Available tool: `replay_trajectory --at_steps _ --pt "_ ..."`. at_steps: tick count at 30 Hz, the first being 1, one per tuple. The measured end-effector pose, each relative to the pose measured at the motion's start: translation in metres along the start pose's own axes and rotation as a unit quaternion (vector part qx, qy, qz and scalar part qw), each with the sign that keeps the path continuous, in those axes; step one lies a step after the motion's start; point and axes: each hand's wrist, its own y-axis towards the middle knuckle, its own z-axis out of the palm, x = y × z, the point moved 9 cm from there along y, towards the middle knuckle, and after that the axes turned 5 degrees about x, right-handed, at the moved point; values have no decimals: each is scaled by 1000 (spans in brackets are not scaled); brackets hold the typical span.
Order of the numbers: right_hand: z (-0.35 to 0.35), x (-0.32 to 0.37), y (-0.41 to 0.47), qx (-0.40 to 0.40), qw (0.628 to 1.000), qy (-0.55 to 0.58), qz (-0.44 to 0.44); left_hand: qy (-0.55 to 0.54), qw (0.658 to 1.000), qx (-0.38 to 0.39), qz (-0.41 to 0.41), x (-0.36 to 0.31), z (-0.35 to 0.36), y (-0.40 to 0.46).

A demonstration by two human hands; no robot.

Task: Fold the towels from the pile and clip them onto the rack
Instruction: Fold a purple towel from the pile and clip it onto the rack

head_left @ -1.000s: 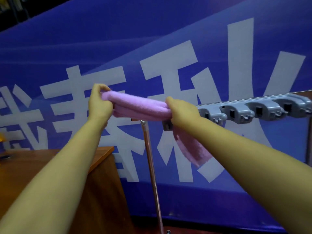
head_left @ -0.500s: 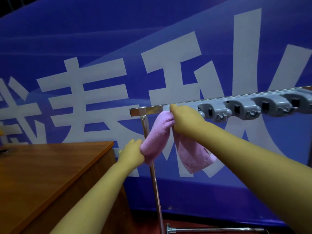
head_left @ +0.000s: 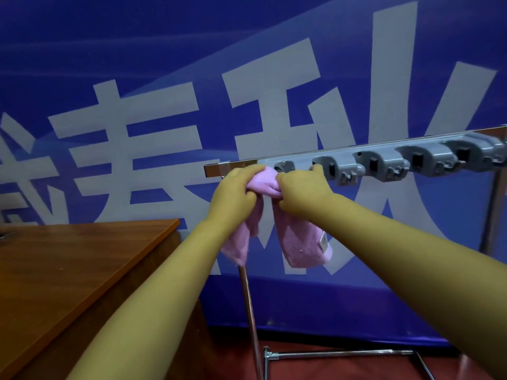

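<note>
A pink towel (head_left: 300, 246) is bunched at the left end of the rack (head_left: 378, 161), a metal bar carrying several grey clips. Its two ends hang down below my hands. My left hand (head_left: 237, 192) grips the towel's fold from the left, and my right hand (head_left: 301, 192) grips it from the right, thumb up against a grey clip (head_left: 284, 166). The fold is pressed against the leftmost clip; whether it is caught there is hidden by my hands.
A brown wooden table (head_left: 68, 259) stands at lower left, its corner close to the rack's chrome post (head_left: 251, 319). The rack's floor bar (head_left: 343, 353) lies on the red floor. A blue banner with white characters (head_left: 164, 119) hangs behind.
My left hand has risen from the towel's hanging end to the fold at the rack bar. Both hands now hold the towel together at the leftmost clip.
</note>
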Motion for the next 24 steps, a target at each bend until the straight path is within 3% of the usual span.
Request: replay_trajectory --at_steps 4,11,24 --pt "2 1 -3 -17 1000 -19 -3 18 999 -26 -27 -4 -1 7" --pt "0 -4 -7 -89 994 60 -34 -3 992 49 -117 20 30 -18" --pt "9 -4 -12 -85 989 81 -89 -124 977 43 -167 27 42 -28"
